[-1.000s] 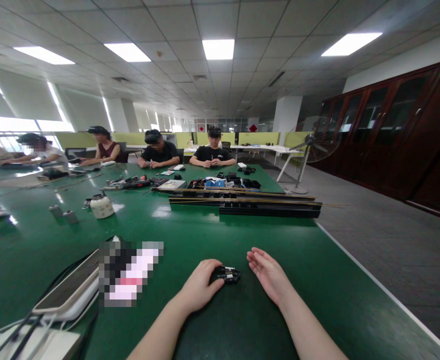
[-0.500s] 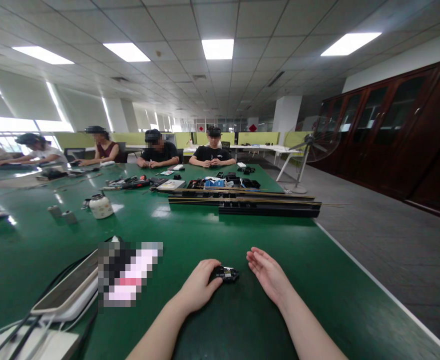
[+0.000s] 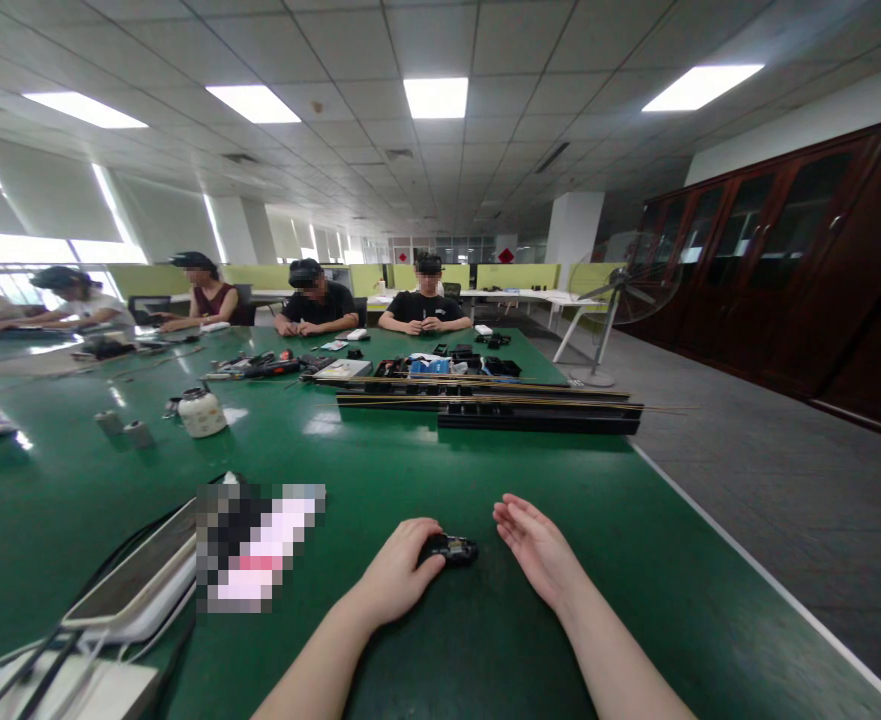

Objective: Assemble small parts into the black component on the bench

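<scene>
A small black part (image 3: 453, 548) lies on the green table (image 3: 380, 470) close in front of me. My left hand (image 3: 397, 572) is curled over its left end, fingers and thumb gripping it. My right hand (image 3: 536, 548) rests on its edge just right of the part, fingers stretched out and together, palm facing left, holding nothing and not touching the part.
A phone on a white box (image 3: 132, 590) with cables lies at the near left. Long black rails (image 3: 500, 408) span the table's middle, with tools and a white pot (image 3: 201, 411) beyond. Several people sit along the far side. The table's right edge (image 3: 717, 540) drops to grey floor; a fan (image 3: 620, 300) stands there.
The black part has turned a little under my left fingers and now shows a rounder profile. Both hands stay in place.
</scene>
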Demonstrator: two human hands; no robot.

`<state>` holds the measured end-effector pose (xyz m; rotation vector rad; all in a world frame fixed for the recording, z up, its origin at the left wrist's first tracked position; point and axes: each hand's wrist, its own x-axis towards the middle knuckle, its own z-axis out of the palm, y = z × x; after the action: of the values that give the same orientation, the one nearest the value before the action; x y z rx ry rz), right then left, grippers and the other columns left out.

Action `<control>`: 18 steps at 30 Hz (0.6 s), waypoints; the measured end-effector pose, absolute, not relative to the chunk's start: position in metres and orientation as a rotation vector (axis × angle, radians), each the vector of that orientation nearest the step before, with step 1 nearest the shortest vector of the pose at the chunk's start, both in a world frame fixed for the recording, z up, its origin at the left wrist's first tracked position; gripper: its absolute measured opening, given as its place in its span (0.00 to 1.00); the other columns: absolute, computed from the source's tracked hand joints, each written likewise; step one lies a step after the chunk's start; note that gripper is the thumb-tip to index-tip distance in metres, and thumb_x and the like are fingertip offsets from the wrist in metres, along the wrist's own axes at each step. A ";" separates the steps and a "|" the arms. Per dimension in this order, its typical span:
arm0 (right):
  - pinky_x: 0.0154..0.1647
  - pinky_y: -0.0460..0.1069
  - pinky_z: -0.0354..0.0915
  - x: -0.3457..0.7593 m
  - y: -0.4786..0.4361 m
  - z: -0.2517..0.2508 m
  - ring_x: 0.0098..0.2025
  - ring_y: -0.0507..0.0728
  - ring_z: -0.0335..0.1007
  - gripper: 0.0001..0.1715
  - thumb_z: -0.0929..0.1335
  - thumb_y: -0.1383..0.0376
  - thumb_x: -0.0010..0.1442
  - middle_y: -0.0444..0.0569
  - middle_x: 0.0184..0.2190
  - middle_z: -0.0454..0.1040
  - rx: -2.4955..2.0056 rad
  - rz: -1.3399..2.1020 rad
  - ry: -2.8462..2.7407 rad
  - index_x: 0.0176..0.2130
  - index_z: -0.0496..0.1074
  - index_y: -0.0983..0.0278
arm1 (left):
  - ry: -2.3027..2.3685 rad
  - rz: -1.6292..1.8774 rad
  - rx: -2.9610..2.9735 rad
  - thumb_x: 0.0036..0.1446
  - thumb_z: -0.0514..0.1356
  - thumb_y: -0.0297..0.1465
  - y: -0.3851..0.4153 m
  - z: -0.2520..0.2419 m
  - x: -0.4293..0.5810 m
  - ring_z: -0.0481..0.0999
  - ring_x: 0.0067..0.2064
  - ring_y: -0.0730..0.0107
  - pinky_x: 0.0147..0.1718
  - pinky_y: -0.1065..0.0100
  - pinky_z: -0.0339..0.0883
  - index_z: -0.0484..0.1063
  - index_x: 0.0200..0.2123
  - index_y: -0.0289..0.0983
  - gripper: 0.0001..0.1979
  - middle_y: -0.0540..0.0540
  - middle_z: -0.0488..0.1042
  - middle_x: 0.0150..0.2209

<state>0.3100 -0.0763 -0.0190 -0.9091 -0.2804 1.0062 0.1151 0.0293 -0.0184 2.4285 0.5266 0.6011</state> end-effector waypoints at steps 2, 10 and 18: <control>0.36 0.45 0.67 0.310 -0.076 -0.019 0.35 0.52 0.72 0.12 0.74 0.66 0.41 0.45 0.28 0.77 -0.915 1.000 -0.283 0.31 0.74 0.62 | 0.519 0.595 2.419 0.52 0.57 0.29 0.029 -0.018 0.114 0.66 0.50 0.61 0.52 0.60 0.59 0.65 0.45 0.40 0.15 0.44 0.68 0.47; 0.36 0.46 0.67 0.309 -0.077 -0.017 0.35 0.53 0.73 0.11 0.74 0.66 0.43 0.45 0.29 0.77 -0.928 0.994 -0.288 0.31 0.74 0.61 | 0.539 0.550 2.378 0.46 0.61 0.27 0.027 -0.013 0.112 0.66 0.49 0.61 0.50 0.62 0.59 0.65 0.42 0.39 0.18 0.44 0.68 0.46; 0.36 0.45 0.66 0.310 -0.077 -0.019 0.35 0.52 0.72 0.11 0.74 0.66 0.43 0.45 0.29 0.77 -0.913 1.003 -0.285 0.31 0.74 0.62 | 0.531 0.550 2.385 0.47 0.61 0.29 0.026 -0.011 0.112 0.65 0.50 0.60 0.51 0.61 0.58 0.66 0.41 0.39 0.15 0.44 0.68 0.47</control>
<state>0.3098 -0.0768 -0.0186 -0.9133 -0.2848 1.0026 0.1121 0.0260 -0.0114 2.3848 0.5310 0.5498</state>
